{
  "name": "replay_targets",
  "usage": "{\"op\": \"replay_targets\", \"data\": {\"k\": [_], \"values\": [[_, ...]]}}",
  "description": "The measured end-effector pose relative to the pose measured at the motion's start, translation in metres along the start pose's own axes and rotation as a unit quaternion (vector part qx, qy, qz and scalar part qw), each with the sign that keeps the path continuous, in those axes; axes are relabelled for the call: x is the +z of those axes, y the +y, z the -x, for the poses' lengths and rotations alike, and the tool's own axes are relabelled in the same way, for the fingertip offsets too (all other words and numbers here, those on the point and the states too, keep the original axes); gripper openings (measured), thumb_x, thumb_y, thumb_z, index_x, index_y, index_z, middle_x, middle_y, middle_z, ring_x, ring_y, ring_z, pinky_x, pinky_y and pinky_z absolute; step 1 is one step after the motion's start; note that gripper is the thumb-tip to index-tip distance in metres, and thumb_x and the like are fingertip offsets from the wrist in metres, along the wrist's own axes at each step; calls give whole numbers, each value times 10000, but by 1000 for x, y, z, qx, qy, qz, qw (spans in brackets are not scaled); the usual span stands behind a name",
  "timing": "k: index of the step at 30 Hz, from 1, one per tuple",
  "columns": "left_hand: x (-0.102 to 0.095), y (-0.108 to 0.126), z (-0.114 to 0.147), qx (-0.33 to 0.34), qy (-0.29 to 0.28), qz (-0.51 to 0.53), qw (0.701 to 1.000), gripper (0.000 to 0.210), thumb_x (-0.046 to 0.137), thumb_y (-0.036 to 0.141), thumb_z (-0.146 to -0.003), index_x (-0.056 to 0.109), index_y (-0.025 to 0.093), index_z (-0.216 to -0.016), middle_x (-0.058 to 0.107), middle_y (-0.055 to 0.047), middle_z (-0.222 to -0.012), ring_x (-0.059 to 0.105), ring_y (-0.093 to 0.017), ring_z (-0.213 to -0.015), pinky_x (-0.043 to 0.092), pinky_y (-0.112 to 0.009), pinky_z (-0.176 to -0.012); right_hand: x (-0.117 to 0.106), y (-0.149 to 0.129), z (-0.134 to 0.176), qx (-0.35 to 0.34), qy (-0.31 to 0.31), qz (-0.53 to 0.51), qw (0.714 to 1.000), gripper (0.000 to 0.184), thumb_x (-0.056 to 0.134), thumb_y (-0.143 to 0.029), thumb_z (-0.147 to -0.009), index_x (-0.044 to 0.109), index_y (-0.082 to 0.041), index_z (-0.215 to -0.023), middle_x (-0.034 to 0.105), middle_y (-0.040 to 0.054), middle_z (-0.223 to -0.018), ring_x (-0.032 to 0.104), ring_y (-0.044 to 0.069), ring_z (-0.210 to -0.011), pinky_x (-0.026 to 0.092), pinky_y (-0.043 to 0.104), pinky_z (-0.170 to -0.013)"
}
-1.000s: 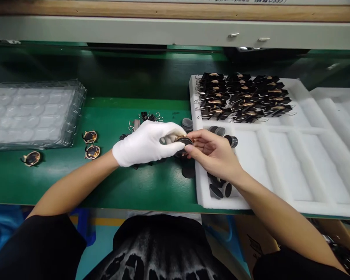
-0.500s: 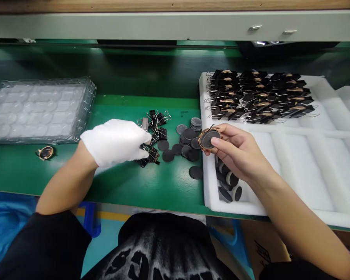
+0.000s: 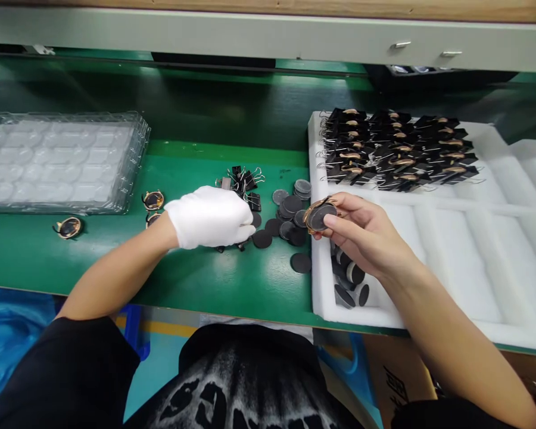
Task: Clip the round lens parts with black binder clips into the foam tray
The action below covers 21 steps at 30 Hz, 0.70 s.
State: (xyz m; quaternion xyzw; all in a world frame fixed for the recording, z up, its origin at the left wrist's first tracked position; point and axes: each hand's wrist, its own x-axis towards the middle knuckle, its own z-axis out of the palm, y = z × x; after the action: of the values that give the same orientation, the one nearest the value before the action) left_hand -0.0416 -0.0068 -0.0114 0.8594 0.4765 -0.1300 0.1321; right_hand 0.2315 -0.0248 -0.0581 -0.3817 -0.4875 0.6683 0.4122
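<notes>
My right hand (image 3: 357,229), bare, pinches a gold-rimmed round piece (image 3: 311,210) that looks like a watch case, with a black disc (image 3: 321,217) under the thumb against its face. My left hand (image 3: 209,219), in a white glove, is over the pile of black binder clips (image 3: 251,182). Its fingers are closed together, and whatever they hold is hidden by the glove. Between my hands lie several loose black discs (image 3: 291,205), some with a greyer, shinier face. More gold-rimmed round pieces (image 3: 153,200) rest left of my gloved hand, one partly covered by my wrist.
A white foam tray (image 3: 318,286) at the right holds rows of clipped gold-rimmed pieces (image 3: 402,162) and, in a near compartment, loose black discs (image 3: 355,273). Stacked clear plastic trays (image 3: 58,167) stand at the left on the green table (image 3: 196,277). A grey shelf edge (image 3: 232,36) crosses the back.
My gloved left hand has moved right across the clips, its fingertips now closer together. Gold-rimmed pieces behind its wrist have come into view. My right hand keeps its hold, nearly still.
</notes>
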Motion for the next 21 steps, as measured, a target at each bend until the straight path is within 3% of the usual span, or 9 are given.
{"op": "replay_targets", "data": {"k": [3, 5, 8, 10, 12, 16, 18, 21], "values": [[-9, 6, 5, 16, 99, 114, 988, 510, 551, 434, -959, 412, 197, -529, 351, 28, -488, 303, -112, -463, 223, -305, -519, 0, -1, 2, 17, -28, 14, 999, 182, 881, -326, -846, 794, -225, -970, 776, 59, -1057, 710, 140, -795, 595, 240, -693], [-9, 15, 6, 24, 204, 203, 957, 539, 522, 429, -995, 361, 191, -539, 317, 37, -504, 300, -96, -480, 229, -294, -510, 1, 1, 2, 12, -46, 19, 999, 196, 875, -310, -849, 789, -215, -998, 770, 87, -1163, 731, 159, -838, 606, 260, -708], [3, 34, 2, 62, 335, 252, 906, 528, 496, 373, -1023, 370, 187, -545, 302, 47, -509, 279, -84, -495, 228, -294, -513, 5, 5, 1, -12, -69, 11, 997, 206, 883, -320, -838, 771, -225, -983, 797, 65, -1000, 752, 180, -835, 619, 273, -693], [9, 42, 0, 104, 335, 252, 902, 517, 483, 351, -1031, 418, 183, -547, 342, 44, -515, 295, -85, -506, 244, -295, -523, 6, 7, 1, -26, -71, 19, 997, 229, 901, -342, -813, 767, -227, -958, 792, 45, -893, 765, 190, -818, 631, 283, -687], [11, 43, 0, 130, 282, 246, 918, 544, 479, 405, -1036, 446, 185, -540, 386, 36, -515, 328, -88, -504, 266, -293, -529, 6, 7, 1, -47, -59, 35, 997, 254, 931, -346, -772, 774, -229, -934, 788, 33, -868, 769, 186, -776, 650, 300, -710], [3, 33, 2, 27, 259, 151, 953, 640, 604, 725, -873, 450, 212, -522, 386, 34, -442, 361, -110, -435, 242, -308, -507, 4, 4, 3, -76, -28, 65, 995, 278, 954, -375, -738, 780, -230, -899, 796, 41, -885, 778, 194, -754, 680, 344, -779], [1, 28, 0, -15, 253, 125, 959, 628, 641, 791, -791, 486, 227, -563, 430, 38, -443, 402, -127, -426, 242, -305, -503, 4, 3, 3, -70, -16, 77, 994, 314, 958, -417, -725, 775, -228, -895, 797, 48, -874, 787, 214, -778, 686, 362, -788], [4, 28, -5, 26, 216, 158, 963, 608, 620, 761, -825, 471, 224, -583, 472, 40, -474, 426, -122, -446, 272, -305, -514, 4, 5, 3, -69, -16, 84, 994, 319, 957, -422, -725, 771, -231, -901, 795, 42, -869, 782, 207, -781, 686, 362, -803]]}}
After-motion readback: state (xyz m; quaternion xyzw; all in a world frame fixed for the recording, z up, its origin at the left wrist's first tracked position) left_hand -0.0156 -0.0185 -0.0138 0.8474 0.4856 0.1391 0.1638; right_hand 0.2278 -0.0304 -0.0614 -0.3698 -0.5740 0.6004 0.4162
